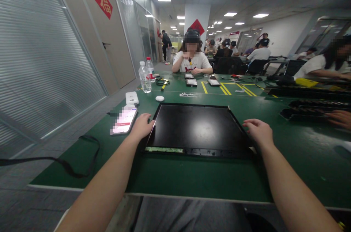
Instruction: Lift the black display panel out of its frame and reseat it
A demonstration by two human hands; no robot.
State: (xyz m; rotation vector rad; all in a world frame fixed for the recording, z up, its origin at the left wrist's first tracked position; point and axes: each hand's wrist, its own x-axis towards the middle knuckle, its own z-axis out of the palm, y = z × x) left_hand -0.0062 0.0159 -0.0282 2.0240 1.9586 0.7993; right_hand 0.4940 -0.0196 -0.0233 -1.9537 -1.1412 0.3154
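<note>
A black LCD screen panel [186, 126] lies face up on the green table in front of me, its dark surface reflecting a light. Along its near edge runs a strip of green circuit board [163, 149], at the left part. My left hand [143, 126] is closed on the panel's left edge, thumb toward the screen, with some fingers hidden. At the opposite side, my right hand [259, 131] has its fingers bent around the right edge, fingertips against the frame.
Left of the panel lie a phone [124, 120], a white charger-like box [132, 98] and a white earbud case [159, 98]. Two bottles [145, 78] stand behind. Hard drives [191, 82] sit before a person opposite. Black panel parts [307, 109] and another person's hand [341, 118] are at right.
</note>
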